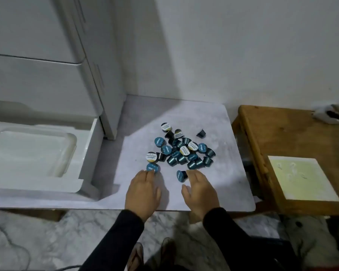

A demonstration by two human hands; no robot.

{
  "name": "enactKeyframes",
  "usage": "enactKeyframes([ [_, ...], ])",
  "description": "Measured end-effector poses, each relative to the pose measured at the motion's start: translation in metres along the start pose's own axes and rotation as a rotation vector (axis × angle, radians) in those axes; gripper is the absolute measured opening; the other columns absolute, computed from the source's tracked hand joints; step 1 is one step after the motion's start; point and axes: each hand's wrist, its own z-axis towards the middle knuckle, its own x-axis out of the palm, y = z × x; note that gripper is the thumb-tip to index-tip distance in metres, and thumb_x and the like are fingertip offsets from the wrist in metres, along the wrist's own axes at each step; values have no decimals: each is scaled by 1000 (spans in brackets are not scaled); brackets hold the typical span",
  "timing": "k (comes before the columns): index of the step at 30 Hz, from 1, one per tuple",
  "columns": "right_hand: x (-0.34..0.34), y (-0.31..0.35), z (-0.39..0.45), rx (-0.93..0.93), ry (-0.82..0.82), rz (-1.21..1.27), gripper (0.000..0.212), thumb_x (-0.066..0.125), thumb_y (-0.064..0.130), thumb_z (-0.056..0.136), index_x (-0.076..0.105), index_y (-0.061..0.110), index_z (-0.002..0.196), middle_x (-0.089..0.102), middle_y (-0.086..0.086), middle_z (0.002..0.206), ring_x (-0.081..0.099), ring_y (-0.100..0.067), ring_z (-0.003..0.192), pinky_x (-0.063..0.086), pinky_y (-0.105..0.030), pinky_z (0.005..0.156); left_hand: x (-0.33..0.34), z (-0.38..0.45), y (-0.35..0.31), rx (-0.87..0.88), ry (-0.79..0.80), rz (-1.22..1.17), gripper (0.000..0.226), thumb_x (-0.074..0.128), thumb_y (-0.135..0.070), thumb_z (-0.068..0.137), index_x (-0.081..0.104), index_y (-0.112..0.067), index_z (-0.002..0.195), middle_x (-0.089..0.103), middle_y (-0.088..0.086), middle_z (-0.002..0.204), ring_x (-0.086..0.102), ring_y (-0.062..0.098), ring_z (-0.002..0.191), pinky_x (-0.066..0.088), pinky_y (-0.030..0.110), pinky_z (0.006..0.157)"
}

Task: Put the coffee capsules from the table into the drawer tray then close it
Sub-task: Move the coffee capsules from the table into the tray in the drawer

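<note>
Plain white wall [243, 45] behind the pale grey marble-look desk [213, 118]. Left of the desk, a white drawer cabinet [37, 75]. Right of it, a brown wooden side table [282, 137] bearing a pale yellow square sheet [301, 178]. Below, grey-veined marble floor [47, 237]. Dim light, shadow across the wall.

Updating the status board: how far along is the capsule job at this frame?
Done: the drawer stands open with its tray showing no capsules. In hand: the left hand touches one blue-lidded capsule and the right hand reaches another; neither is lifted yet. Left: the whole pile of capsules on the table must go into the tray, then the drawer must be closed.
</note>
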Motion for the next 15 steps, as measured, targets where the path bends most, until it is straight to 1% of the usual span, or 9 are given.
enactKeyframes([
  [2, 6, -5, 8, -5, -4, 11, 45, 42, 28, 73, 65, 3, 103, 69, -12, 96, 66, -28, 86, 55, -30, 71, 5, 11, 3, -51, -45, -17, 47, 70, -14, 69, 58, -2, 113, 62, 14, 103, 59, 30, 97, 50, 35, 87],
  [4, 12, -9, 17, 3, 18, 21, 41, 43, 27, 75, 65, 8, 104, 68, -9, 99, 65, -27, 87, 55, -29, 69, 10, 21, 6, -72, -84, 8, 51, 76, -9, 61, 61, -2, 110, 65, 14, 99, 63, 30, 92, 54, 33, 81],
  [6, 22, -15, 24, -7, 40, 23, 32, 53, 20, 77, 66, 11, 104, 67, -7, 99, 64, -27, 87, 54, -29, 66, 21, 29, 9, -69, -94, 9, 49, 78, -4, 59, 64, -4, 106, 67, 13, 95, 66, 29, 84, 55, 30, 72],
  [7, 26, -18, 26, -17, 38, 25, 30, 58, 15, 76, 66, 11, 104, 66, -8, 99, 63, -27, 87, 53, -29, 66, 25, 32, 9, -70, -107, -4, 46, 77, -2, 61, 65, -4, 106, 68, 13, 96, 66, 30, 84, 56, 30, 70],
  [9, 29, -19, 31, -11, 65, 47, 29, 60, 10, 80, 66, 11, 108, 64, -9, 102, 60, -28, 92, 52, -30, 71, 29, 35, 9, -108, -100, -60, 40, 70, -4, 73, 64, -6, 113, 65, 14, 109, 64, 32, 94, 55, 34, 74],
  [10, 30, -20, 33, 4, 81, 76, 29, 56, 11, 84, 65, 11, 112, 62, -10, 107, 58, -28, 96, 49, -30, 76, 30, 37, 9, -139, -84, -94, 38, 65, -7, 80, 61, -8, 118, 61, 14, 117, 61, 32, 101, 54, 36, 79],
  [12, 31, -21, 35, 45, 124, 142, 33, 45, 18, 89, 62, 11, 117, 57, -9, 114, 54, -24, 101, 41, -23, 82, 31, 38, 9, -168, -72, -156, 35, 58, -12, 88, 58, -11, 122, 54, 12, 127, 56, 30, 110, 50, 35, 88],
  [14, 31, -22, 38, 75, 136, 203, 36, 40, 19, 90, 63, 10, 116, 56, -9, 117, 53, -20, 101, 31, -11, 82, 31, 40, 8, -184, -106, -231, 30, 59, -11, 88, 62, -11, 118, 53, 12, 127, 58, 28, 107, 45, 26, 90],
  [15, 30, -22, 39, 96, 133, 237, 31, 43, 15, 91, 64, 9, 114, 56, -10, 116, 53, -19, 100, 28, -7, 82, 30, 41, 7, -203, -124, -270, 27, 60, -11, 87, 65, -11, 114, 54, 11, 126, 60, 25, 104, 41, 20, 89],
])
